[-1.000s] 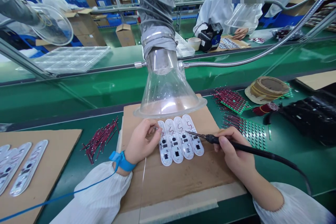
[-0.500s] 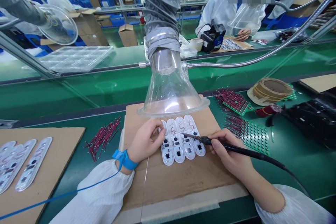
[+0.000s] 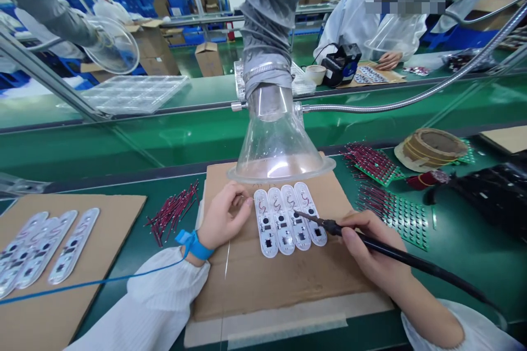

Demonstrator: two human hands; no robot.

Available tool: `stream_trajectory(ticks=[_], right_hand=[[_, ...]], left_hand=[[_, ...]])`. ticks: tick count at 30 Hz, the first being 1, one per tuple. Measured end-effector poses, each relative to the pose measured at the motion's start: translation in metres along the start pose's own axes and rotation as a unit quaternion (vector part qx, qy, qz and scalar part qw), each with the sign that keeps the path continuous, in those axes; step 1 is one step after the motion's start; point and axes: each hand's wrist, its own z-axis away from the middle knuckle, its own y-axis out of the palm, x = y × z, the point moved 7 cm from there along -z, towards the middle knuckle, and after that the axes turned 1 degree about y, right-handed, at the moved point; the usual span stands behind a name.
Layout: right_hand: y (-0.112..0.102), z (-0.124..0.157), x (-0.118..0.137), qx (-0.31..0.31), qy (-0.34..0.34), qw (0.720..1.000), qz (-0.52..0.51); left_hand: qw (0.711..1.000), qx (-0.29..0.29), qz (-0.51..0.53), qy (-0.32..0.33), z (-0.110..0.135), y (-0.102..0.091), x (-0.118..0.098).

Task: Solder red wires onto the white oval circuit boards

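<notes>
Several white, round-ended circuit boards (image 3: 282, 225) lie side by side on a cardboard sheet (image 3: 247, 290), each with black components and a small curly wire. My right hand (image 3: 373, 247) grips a black soldering iron (image 3: 331, 226) like a pen; its tip is over the boards, near the upper part of the third from the left. To the left of the row, my left hand (image 3: 226, 211) is closed, thumb and fingers curled together. A thin shiny strand, apparently solder wire (image 3: 226, 264), runs from under that hand toward the front edge. A blue wrist strap (image 3: 196, 245) circles my left wrist.
A clear extractor hood (image 3: 282, 148) hangs low over the boards. Red wires (image 3: 175, 211) lie left; green boards (image 3: 407, 219), a tape roll (image 3: 430, 149) and a black bag (image 3: 489, 186) are right. More white boards (image 3: 74, 247) rest far left. A co-worker (image 3: 346, 22) sits opposite.
The iron's tip has moved slightly right and down across the boards. My left hand has drawn back left, away from the first board. The whole view has shifted a little.
</notes>
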Motion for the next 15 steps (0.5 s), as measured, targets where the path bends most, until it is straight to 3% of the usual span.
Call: stream_trajectory(ticks=[4, 15], right_hand=[[0.007, 0.002, -0.005, -0.048, 0.050, 0.994, -0.079], [0.028, 0.008, -0.016, 0.008, 0.047, 0.998, -0.042]], left_hand=[[1.000, 0.016, 0.005, 0.015, 0.000, 0.007, -0.001], [0.998, 0.034, -0.002, 0.059, 0.000, 0.010, -0.006]])
